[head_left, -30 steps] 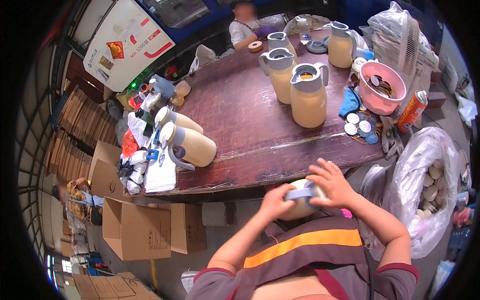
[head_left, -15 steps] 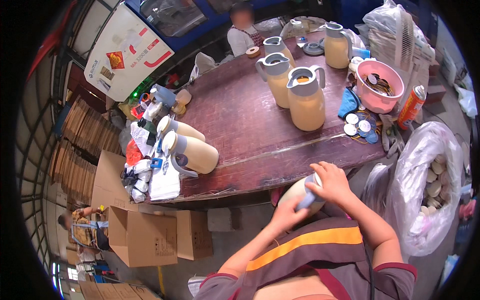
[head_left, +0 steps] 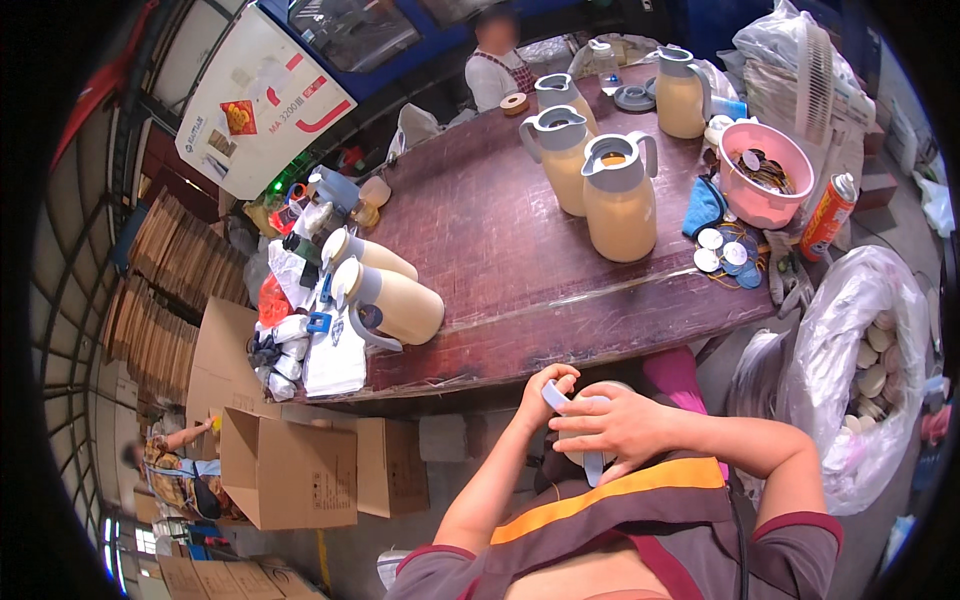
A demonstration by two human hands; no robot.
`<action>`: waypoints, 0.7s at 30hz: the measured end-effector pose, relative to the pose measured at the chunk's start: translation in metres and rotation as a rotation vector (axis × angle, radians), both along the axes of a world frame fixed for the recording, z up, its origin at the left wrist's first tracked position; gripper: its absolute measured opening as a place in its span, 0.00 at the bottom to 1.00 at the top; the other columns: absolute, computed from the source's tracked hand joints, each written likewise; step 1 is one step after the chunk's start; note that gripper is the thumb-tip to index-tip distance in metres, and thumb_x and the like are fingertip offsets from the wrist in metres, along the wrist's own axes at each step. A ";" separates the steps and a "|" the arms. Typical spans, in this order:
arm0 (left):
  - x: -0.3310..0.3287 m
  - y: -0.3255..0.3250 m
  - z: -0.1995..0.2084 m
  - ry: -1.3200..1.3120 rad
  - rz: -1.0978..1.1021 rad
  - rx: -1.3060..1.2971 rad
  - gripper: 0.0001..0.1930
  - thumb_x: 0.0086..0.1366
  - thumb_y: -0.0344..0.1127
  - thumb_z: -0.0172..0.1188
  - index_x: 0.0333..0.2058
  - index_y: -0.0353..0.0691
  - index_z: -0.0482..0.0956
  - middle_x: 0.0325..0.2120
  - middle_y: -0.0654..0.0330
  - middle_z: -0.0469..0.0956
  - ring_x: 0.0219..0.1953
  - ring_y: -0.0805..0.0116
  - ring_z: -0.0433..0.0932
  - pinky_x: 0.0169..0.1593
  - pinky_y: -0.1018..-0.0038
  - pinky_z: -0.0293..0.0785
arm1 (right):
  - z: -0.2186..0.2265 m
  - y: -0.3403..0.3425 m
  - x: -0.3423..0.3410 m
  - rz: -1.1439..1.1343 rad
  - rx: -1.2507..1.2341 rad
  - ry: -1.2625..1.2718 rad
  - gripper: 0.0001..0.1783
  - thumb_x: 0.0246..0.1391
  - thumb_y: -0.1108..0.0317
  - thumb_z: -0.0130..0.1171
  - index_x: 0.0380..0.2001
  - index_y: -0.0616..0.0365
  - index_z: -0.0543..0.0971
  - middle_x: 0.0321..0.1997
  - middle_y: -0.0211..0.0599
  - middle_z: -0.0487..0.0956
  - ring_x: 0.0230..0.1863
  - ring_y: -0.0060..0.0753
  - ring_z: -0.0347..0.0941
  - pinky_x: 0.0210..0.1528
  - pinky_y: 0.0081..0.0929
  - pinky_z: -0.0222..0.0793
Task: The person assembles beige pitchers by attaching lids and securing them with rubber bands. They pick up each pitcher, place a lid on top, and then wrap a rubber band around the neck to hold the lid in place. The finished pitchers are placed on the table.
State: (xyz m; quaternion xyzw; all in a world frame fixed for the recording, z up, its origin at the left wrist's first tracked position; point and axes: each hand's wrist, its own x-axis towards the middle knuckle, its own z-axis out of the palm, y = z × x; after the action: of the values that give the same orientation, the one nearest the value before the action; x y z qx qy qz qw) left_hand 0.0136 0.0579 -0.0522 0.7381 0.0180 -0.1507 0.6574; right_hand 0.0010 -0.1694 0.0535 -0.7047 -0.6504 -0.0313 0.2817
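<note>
A cream thermos jug with grey parts (head_left: pixel 593 466) is held low over my lap, just off the table's front edge. My right hand (head_left: pixel 628 425) lies across its side, fingers stretched over it, hiding most of the body. Curled at the jug's far left side is my left hand (head_left: pixel 541 398), beside a grey curved piece that looks like its handle. Several matching jugs stand upright on the table, the nearest being an open-topped cream jug (head_left: pixel 620 215) with a grey collar. Two more lie at the left, one a cream jug (head_left: pixel 400 308) with its handle toward me.
The dark red table (head_left: pixel 470 250) spans the middle. To its right are a pink basin (head_left: pixel 765 205) of small parts, an orange spray can (head_left: pixel 828 218) and a clear bag (head_left: pixel 850 370) of round pieces. Cardboard boxes (head_left: pixel 305 475) stand lower left. A person (head_left: pixel 497 75) is across the table.
The held jug has been turned and drawn closer to my body. My left hand has moved up and leftward; my right has slid down over the jug's side.
</note>
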 end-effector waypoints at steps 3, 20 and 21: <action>0.005 -0.001 0.001 0.014 -0.028 -0.036 0.08 0.63 0.35 0.58 0.37 0.39 0.79 0.26 0.67 0.74 0.29 0.79 0.71 0.33 0.80 0.69 | -0.004 0.009 0.001 0.040 -0.017 -0.015 0.41 0.38 0.40 0.66 0.55 0.48 0.72 0.61 0.39 0.68 0.66 0.40 0.58 0.61 0.45 0.56; -0.032 -0.051 0.075 0.188 -0.138 -0.147 0.13 0.62 0.40 0.60 0.39 0.37 0.74 0.21 0.68 0.70 0.21 0.79 0.68 0.28 0.81 0.65 | -0.051 -0.044 0.065 -0.722 0.007 0.726 0.36 0.47 0.41 0.60 0.53 0.54 0.75 0.55 0.43 0.74 0.59 0.44 0.67 0.62 0.37 0.60; -0.033 -0.058 0.075 0.194 -0.102 -0.179 0.13 0.63 0.40 0.60 0.39 0.37 0.74 0.21 0.68 0.70 0.20 0.79 0.67 0.27 0.81 0.65 | -0.056 -0.050 0.076 -0.624 0.087 0.742 0.33 0.51 0.45 0.59 0.53 0.58 0.75 0.55 0.46 0.73 0.60 0.42 0.66 0.64 0.37 0.58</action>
State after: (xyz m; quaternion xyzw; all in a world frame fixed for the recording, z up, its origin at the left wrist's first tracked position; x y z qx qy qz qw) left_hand -0.0197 -0.0004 0.0223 0.6586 0.0304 -0.2554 0.7072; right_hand 0.0771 -0.2196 -0.0020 -0.8174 -0.2618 0.1116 0.5009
